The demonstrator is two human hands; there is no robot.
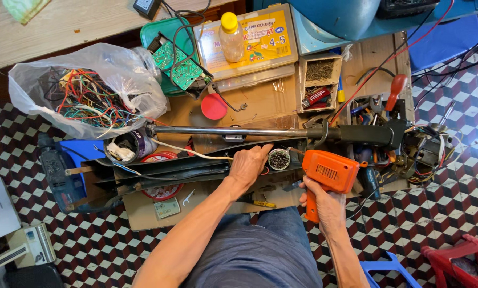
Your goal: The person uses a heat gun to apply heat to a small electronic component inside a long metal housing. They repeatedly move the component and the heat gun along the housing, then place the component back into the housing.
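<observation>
My right hand (324,205) grips the handle of an orange electric drill (328,172), held just right of centre. My left hand (248,164) rests on a long black plastic housing (180,168) that lies across a sheet of cardboard, with the fingers reaching toward a small round tin of screws (279,159). Behind the housing runs a long metal rod (223,130) that joins a black motor neck (375,134) with loose wires at the right.
A clear bag of coloured wires (84,93) sits at the left, with a green circuit board (177,64), a parts box (260,40) and a yellow-capped bottle (231,37) behind. A blue power tool (60,176) lies left. A red stool (460,256) stands lower right.
</observation>
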